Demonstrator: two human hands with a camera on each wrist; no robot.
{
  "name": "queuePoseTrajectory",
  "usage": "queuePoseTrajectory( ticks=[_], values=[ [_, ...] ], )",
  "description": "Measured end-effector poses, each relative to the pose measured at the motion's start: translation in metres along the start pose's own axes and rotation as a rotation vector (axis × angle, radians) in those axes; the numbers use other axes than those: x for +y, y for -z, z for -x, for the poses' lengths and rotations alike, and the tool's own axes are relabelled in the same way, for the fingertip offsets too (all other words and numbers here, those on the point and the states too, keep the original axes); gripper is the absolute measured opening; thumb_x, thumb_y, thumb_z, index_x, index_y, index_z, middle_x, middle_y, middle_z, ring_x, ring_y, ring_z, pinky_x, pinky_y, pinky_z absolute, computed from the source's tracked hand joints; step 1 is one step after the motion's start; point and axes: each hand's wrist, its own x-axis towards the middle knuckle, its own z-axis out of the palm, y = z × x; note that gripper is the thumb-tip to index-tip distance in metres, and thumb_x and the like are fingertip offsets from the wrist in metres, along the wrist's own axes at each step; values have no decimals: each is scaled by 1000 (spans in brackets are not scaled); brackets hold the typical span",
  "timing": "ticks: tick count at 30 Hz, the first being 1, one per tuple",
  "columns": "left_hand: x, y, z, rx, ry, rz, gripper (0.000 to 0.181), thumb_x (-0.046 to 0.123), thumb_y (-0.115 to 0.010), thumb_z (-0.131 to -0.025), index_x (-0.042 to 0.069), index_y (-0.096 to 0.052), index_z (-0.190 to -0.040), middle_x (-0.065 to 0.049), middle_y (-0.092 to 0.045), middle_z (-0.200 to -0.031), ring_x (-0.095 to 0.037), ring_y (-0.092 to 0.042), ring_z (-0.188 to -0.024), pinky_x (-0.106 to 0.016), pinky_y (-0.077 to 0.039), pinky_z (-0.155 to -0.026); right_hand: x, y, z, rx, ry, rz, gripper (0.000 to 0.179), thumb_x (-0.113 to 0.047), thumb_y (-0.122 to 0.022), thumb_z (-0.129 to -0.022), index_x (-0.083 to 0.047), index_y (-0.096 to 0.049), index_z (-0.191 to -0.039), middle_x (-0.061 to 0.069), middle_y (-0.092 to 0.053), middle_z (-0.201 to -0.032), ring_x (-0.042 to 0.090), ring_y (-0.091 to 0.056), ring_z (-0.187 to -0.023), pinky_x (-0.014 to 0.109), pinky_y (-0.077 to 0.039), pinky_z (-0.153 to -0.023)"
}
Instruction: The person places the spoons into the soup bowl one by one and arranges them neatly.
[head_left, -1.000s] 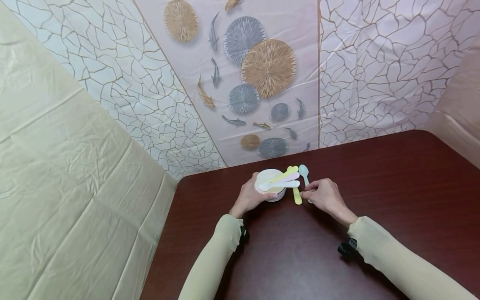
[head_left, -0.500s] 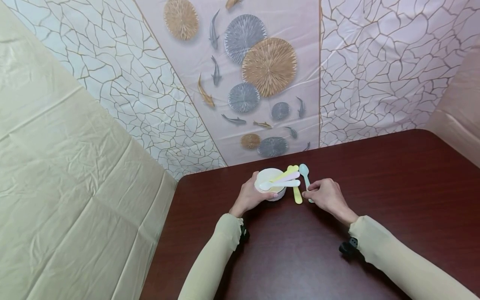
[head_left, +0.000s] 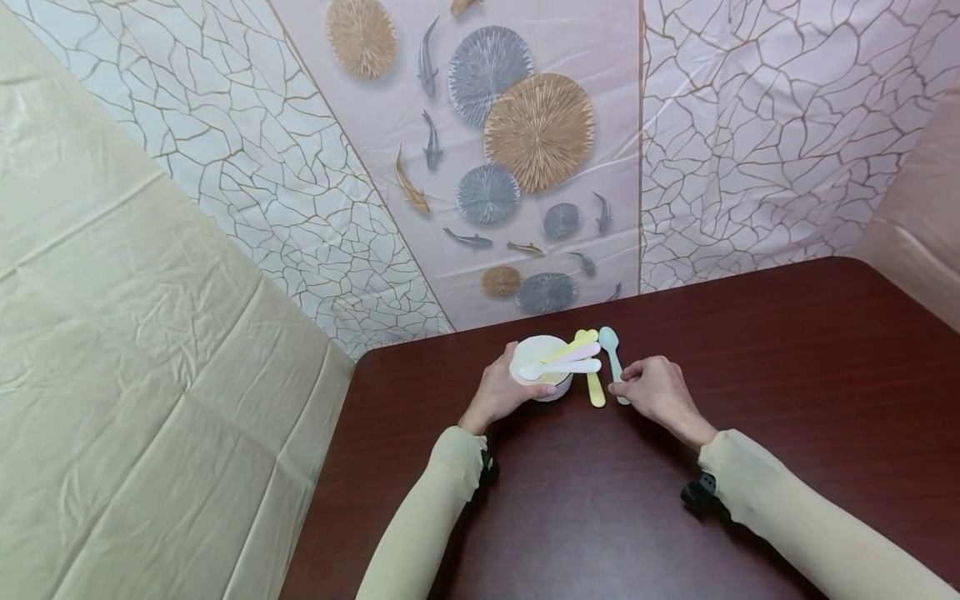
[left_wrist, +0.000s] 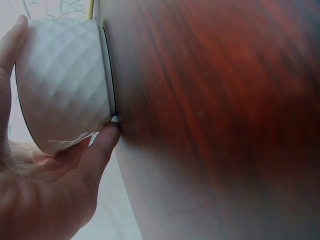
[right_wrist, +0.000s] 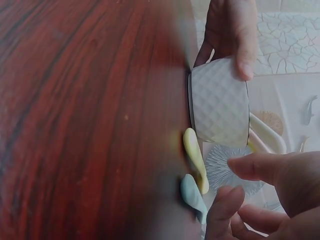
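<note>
A red-brown wood-grain table (head_left: 585, 517) bears a round white bowl (right_wrist: 220, 102), with slim yellow utensil (head_left: 596, 392) and pale-blue plastic spoon (head_left: 608, 340) beside it.

I hold the white bowl (right_wrist: 220, 102), its side patterned in raised diamonds, with my left hand (right_wrist: 232, 35), thumb at the rim. On the bowl's opposite side, pale handles (right_wrist: 270, 134) poke out past its rim. A yellow spoon (right_wrist: 195, 157) lies on the dark red table (right_wrist: 90, 120) just beside the bowl, a pale blue spoon (right_wrist: 192, 196) farther from it. My right hand (right_wrist: 295, 185) is apart from the bowl, near the blue spoon, thumb and index finger separated. Beyond the bowl is a patterned backdrop (right_wrist: 287, 95).
</note>
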Motion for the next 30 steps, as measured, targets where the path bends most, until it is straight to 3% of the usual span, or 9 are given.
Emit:
queuePoseTrajectory(
  ticks=[14,30],
  values=[
    [-1,0,1,-1,5,-4,110,53,-95,-79,13,-41,-167,-13,-64,-153,-31,-62,-138,-49,-51,-115,7,1,-1,5,-14,16,30,-25,-85,-94,4,-82,-101,17,-82,-94,28,-71,-87,30,-51,-69],
    [3,0,1,-2,10,-3,107,51,-95,-80,16,-42,-165,-11,-65,-152,-29,-63,-137,-48,-51,-115,16,-4,-5,19,-14,32,30,-26,-86,-92,3,-84,-97,20,-83,-101,33,-73,-94,43,-58,-79]
  ],
)
